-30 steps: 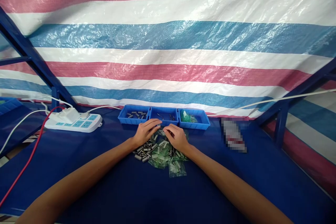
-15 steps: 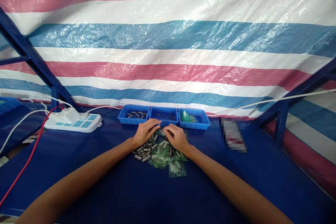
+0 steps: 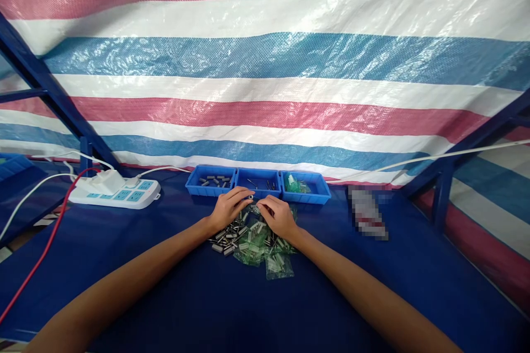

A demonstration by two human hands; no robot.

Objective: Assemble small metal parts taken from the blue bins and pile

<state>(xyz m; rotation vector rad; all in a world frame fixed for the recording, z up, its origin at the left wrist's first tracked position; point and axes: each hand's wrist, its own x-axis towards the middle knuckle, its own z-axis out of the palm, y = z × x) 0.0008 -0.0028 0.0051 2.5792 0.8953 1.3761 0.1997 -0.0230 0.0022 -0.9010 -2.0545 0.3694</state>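
— How far along does the work look?
— Early, I'd judge. The blue trays (image 3: 194, 188) hold only a few bits each, and most of the pile (image 3: 244, 238) lies on the desk (image 3: 199, 298).
— And the hands?
— Close together over the pile's far edge. The left hand (image 3: 227, 208) pinches a small metal piece (image 3: 250, 197) just before the trays. The right hand (image 3: 280, 216) curls beside it; whether it grips anything, I cannot tell.
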